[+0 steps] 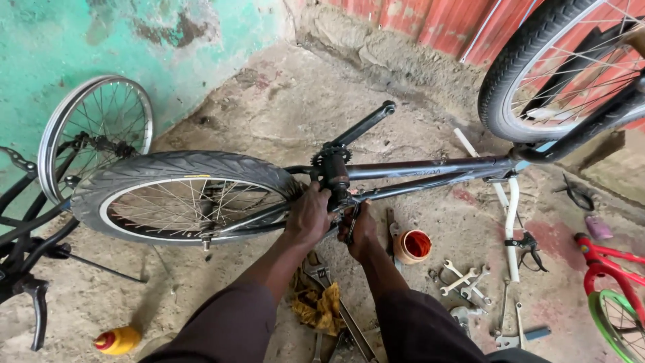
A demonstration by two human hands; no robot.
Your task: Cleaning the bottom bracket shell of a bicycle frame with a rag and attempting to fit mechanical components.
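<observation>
A dark bicycle frame (430, 168) lies upside down across the middle, its rear wheel (181, 195) at the left and its front wheel (564, 67) at the upper right. A crank arm (359, 126) sticks up from the bottom bracket (334, 171). My left hand (308, 216) wraps around the frame just beside the bottom bracket. My right hand (359, 232) sits under the bracket, closed on a thin dark tool (353, 222) whose shape I cannot make out.
An orange cup (413, 246) stands on the dirt floor right of my hands. Several spanners (463, 279) lie beyond it, a yellow rag (316, 302) and wrench below. Another bicycle (40, 202) leans left, a red one (611, 282) right, a yellow bottle (117, 339) lower left.
</observation>
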